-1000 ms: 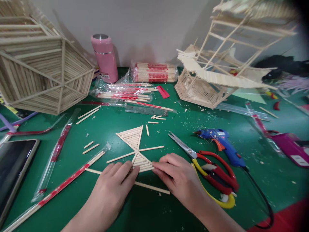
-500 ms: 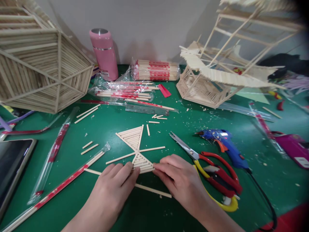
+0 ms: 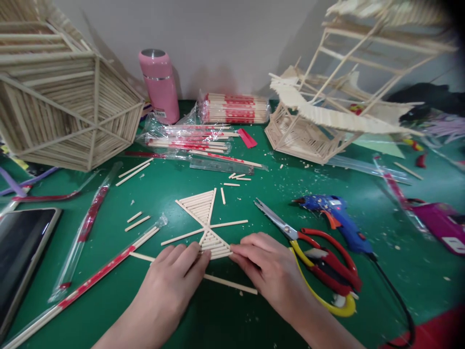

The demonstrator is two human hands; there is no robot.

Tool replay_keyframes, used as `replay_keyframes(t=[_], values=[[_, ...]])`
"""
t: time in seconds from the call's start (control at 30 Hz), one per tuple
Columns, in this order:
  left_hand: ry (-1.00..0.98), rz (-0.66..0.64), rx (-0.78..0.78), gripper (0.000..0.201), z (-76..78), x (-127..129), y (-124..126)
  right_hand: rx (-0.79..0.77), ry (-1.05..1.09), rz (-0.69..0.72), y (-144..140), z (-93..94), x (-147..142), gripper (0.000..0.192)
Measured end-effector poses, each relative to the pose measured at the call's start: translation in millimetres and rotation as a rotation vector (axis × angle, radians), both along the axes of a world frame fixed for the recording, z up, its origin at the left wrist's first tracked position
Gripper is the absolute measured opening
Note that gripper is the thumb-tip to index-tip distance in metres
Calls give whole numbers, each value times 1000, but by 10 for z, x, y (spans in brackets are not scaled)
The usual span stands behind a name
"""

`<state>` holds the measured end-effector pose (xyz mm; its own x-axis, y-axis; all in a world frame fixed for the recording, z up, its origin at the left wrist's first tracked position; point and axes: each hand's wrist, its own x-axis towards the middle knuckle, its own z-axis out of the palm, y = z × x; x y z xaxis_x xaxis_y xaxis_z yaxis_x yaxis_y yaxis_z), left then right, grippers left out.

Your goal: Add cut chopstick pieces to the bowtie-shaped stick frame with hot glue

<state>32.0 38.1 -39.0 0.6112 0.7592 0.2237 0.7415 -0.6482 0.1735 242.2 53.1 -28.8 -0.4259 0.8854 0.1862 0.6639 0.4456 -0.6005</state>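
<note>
A flat fan-shaped panel of thin wooden sticks (image 3: 203, 218) lies on the green mat (image 3: 254, 203). Both hands rest at its near edge. My left hand (image 3: 170, 281) presses its fingertips on the left end of the nearest short stick (image 3: 217, 252). My right hand (image 3: 271, 269) pinches the right end of that same stick. A long loose stick (image 3: 225, 283) passes under both hands.
Red and yellow scissors (image 3: 319, 261) and a blue glue gun (image 3: 336, 218) lie right of my hands. Wrapped chopsticks (image 3: 90, 276), a tablet (image 3: 18, 252), a pink flask (image 3: 160, 87), stick bundles (image 3: 232, 109) and two large stick models (image 3: 65, 102) (image 3: 327, 111) surround the panel.
Both hands stay at the near edge of the panel. Only the camera view shifted slightly.
</note>
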Motion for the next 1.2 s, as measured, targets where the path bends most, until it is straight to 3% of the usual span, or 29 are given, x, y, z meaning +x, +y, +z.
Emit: replay_keyframes(t=[0.23,0.4,0.5,0.73,0.9,1.2], values=[[-82,75,117,25,181,-75,15,41,2,-18,-11,-16,6,16],[-152,280,46,31,415,-294,19,82,18,-44,-30,-40,-1,16],[-155,322,25,31,475,-371,-15,86,25,-46,-33,-45,-11,15],[-107,202,34,20,373,-281,-123,67,49,-60,-37,-32,-18,13],[-67,156,37,22,249,-155,-162,22,134,-62,-70,6,29,24],[7,150,208,19,75,-57,-201,-17,180,-49,-113,18,81,19]])
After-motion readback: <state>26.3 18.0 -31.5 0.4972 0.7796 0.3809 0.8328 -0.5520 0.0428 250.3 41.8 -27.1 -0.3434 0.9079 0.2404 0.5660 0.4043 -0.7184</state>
